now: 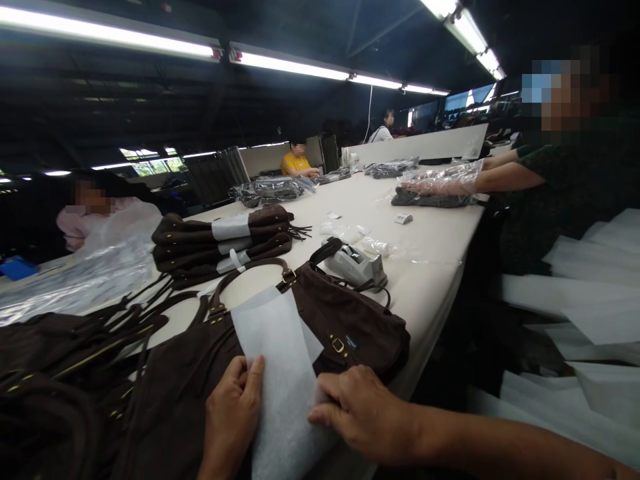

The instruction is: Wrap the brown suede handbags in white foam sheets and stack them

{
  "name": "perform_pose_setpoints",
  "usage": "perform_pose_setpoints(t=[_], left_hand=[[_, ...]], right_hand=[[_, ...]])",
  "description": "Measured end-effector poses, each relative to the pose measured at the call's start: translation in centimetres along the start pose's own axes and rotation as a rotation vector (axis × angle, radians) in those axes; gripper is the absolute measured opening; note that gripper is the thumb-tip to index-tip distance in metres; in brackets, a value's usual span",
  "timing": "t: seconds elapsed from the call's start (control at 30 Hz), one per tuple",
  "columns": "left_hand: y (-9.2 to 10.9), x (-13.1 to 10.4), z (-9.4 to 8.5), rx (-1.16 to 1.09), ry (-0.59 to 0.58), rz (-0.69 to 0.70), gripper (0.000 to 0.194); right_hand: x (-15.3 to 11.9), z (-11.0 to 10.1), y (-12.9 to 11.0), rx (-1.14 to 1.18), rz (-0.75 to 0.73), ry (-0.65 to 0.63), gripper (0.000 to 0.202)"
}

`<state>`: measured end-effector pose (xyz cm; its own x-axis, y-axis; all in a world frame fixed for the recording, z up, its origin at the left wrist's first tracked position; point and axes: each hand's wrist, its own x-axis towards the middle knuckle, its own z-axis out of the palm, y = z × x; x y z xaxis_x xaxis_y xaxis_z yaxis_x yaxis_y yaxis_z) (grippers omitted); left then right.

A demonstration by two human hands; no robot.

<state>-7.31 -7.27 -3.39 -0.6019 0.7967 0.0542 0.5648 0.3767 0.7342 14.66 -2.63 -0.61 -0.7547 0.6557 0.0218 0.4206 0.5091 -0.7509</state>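
A long white sheet of thin wrapping material point(280, 333) hangs between my hands, over a dark brown handbag point(345, 313) on the table. My left hand point(233, 413) pinches the sheet's left edge between thumb and fingers. At its right edge, my right hand point(363, 410) is closed on the same sheet. The handbag has a brass buckle, and its handle loops up behind the sheet, with a white wrap around part of it. More dark brown bags point(50, 373) lie to the left of my left hand.
Folded brown bags with white bands point(225, 243) are stacked behind. A grey tape dispenser point(355, 263) stands beside the handbag. Clear plastic bags point(90, 267) lie left. White sheets point(590, 300) hang at right. A co-worker's hands point(425, 185) press a plastic-wrapped bundle point(435, 197); other people sit farther back.
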Motion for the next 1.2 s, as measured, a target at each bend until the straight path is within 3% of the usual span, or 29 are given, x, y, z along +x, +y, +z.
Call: perform_pose_setpoints(t=[0.17,0.27,0.43,0.57,0.67,0.77,0.93,1.1,1.17,1.2], left_hand=[[0.3,0.0,0.5,0.029,-0.060,0.038,0.039],[0.3,-0.2,0.6,0.022,-0.068,0.028,0.040],[0.2,-0.3,0.5,-0.023,-0.120,-0.005,0.040],[0.2,0.2,0.5,-0.022,-0.144,-0.002,0.040],[0.2,0.8,0.9,0.024,-0.111,0.005,0.037],[0.1,1.2,1.3,0.089,-0.067,0.012,0.032],[0.6,1.1,1.6,0.219,0.003,-0.012,0.030],[1.0,0.8,1.6,0.253,0.003,-0.020,0.028],[0.9,0.9,1.7,0.239,-0.010,-0.020,0.028],[0.8,1.0,1.7,0.231,-0.017,-0.021,0.028]], right_hand=[[1.6,-1.6,1.7,0.265,0.095,-0.051,0.027],[2.3,-2.0,2.4,0.268,0.125,-0.055,0.028],[1.6,-0.8,2.5,-0.051,0.136,0.183,0.030],[0.8,0.5,2.3,-0.167,0.149,0.315,0.010],[1.1,0.9,2.2,-0.274,0.142,0.312,0.045],[2.2,0.6,2.2,-0.487,0.135,0.182,0.063],[3.6,-0.5,1.2,-0.681,-0.018,0.038,0.054],[5.3,-1.3,-0.8,-0.769,-0.325,0.135,0.029],[7.6,-1.4,-1.3,-0.702,-0.396,0.146,0.034],[9.1,-1.5,-1.4,-0.614,-0.361,0.146,0.041]])
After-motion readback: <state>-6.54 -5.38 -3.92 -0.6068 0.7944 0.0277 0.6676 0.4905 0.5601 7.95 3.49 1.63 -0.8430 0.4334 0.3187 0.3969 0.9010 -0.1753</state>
